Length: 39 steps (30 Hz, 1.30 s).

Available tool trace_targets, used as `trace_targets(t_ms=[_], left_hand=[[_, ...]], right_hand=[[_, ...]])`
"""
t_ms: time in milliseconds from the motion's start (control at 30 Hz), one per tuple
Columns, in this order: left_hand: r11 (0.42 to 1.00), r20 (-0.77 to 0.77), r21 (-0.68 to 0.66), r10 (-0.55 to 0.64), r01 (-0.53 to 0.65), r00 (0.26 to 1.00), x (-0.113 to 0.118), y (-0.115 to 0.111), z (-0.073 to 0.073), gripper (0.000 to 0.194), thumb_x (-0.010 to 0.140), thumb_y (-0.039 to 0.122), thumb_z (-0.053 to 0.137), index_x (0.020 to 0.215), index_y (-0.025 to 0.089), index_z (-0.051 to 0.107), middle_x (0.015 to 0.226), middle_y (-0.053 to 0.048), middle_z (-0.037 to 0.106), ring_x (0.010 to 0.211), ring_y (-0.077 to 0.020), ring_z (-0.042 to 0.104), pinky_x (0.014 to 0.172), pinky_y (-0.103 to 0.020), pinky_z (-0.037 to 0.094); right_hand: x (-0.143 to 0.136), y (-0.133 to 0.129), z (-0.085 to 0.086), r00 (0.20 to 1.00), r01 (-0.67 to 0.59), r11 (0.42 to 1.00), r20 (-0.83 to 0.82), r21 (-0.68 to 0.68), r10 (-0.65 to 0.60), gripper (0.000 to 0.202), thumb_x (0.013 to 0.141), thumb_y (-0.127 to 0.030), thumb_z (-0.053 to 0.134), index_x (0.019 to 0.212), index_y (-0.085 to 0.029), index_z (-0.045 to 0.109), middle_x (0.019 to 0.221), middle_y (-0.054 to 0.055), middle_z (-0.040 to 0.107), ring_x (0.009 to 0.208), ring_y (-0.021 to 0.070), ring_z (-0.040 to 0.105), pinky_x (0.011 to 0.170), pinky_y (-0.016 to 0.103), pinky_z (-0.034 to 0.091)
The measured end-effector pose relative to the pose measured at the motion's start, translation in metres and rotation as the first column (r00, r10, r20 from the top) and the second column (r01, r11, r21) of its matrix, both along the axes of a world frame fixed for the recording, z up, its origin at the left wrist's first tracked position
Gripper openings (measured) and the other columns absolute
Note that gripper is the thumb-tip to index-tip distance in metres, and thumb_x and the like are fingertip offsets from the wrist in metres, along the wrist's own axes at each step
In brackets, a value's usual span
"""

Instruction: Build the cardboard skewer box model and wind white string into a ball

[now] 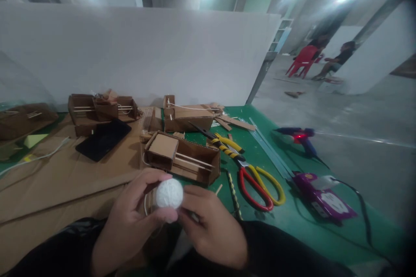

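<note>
A ball of white string is gripped between the thumb and fingers of my left hand, low in the middle of the head view. My right hand is closed against the ball's right side, its fingertips pinched together. What those fingertips hold, if anything, is hidden. A loop of string shows by my left fingers. Just beyond both hands sits an open cardboard tray, with a cardboard block and thin wooden sticks inside it.
Pliers and red-and-yellow-handled scissors lie right of the tray. Farther right are a glue gun with a red light and a purple power strip. A black flat panel rests left. A white partition stands behind.
</note>
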<state>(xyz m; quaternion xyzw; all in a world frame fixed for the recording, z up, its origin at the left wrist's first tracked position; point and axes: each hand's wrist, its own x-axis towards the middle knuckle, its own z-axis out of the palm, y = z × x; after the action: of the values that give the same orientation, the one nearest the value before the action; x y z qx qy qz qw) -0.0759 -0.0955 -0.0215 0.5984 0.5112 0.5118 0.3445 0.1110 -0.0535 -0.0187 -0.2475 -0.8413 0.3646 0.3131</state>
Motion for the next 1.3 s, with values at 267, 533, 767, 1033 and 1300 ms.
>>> trace_targets(t_ms=[267,533,767,1033,1300], left_hand=[[0.994,0.09,-0.111,0.011,-0.001,0.996,0.004,0.003,0.004,0.042,0.073,0.033,0.083,0.105,0.02,0.059,0.105,-0.006,0.071,0.09,-0.0195,0.066,0.076,-0.026,0.054],[0.978,0.203,-0.118,-0.145,0.171,0.968,0.0,0.004,-0.007,0.044,0.065,0.043,0.087,0.095,0.021,0.064,0.087,-0.001,0.066,0.078,-0.0177,0.063,0.067,-0.022,0.052],[0.975,0.261,-0.076,-0.184,0.21,0.948,0.003,0.001,-0.002,0.045,0.058,0.026,0.094,0.094,0.025,0.068,0.106,-0.002,0.065,0.099,-0.0191,0.064,0.085,-0.024,0.052],[0.975,0.339,-0.128,-0.126,0.179,0.932,0.009,-0.011,0.004,0.05,0.058,0.023,0.093,0.101,0.032,0.068,0.105,0.001,0.066,0.094,-0.0169,0.065,0.077,-0.019,0.053],[0.991,0.102,0.04,-0.131,0.128,0.986,0.002,-0.006,0.004,0.044,0.065,0.045,0.087,0.105,0.035,0.075,0.094,-0.001,0.06,0.083,-0.0159,0.058,0.069,-0.018,0.048]], right_hand=[[0.002,-0.019,0.019,1.0,-0.004,0.988,-0.014,0.151,0.006,0.016,0.088,-0.011,0.056,0.074,-0.018,0.056,0.071,0.001,0.058,0.069,0.014,0.052,0.058,0.025,0.037],[0.017,-0.006,0.039,0.998,0.013,0.953,-0.061,0.302,0.006,0.016,0.093,-0.012,0.048,0.089,-0.017,0.063,0.077,0.006,0.058,0.071,0.0159,0.052,0.058,0.026,0.04],[0.017,0.017,0.034,0.991,0.054,0.967,-0.132,0.249,-0.022,0.017,0.095,-0.012,0.05,0.093,-0.017,0.066,0.083,0.007,0.062,0.076,0.0154,0.055,0.064,0.025,0.044],[0.007,0.024,0.017,0.984,0.086,0.994,-0.159,0.064,-0.075,0.016,0.097,-0.019,0.054,0.088,-0.015,0.067,0.081,0.005,0.064,0.075,0.0139,0.057,0.068,0.025,0.044],[-0.003,0.012,0.0,0.996,0.033,0.999,-0.085,0.0,-0.033,0.018,0.09,-0.009,0.052,0.076,-0.016,0.061,0.075,0.002,0.057,0.07,0.0135,0.053,0.061,0.024,0.038]])
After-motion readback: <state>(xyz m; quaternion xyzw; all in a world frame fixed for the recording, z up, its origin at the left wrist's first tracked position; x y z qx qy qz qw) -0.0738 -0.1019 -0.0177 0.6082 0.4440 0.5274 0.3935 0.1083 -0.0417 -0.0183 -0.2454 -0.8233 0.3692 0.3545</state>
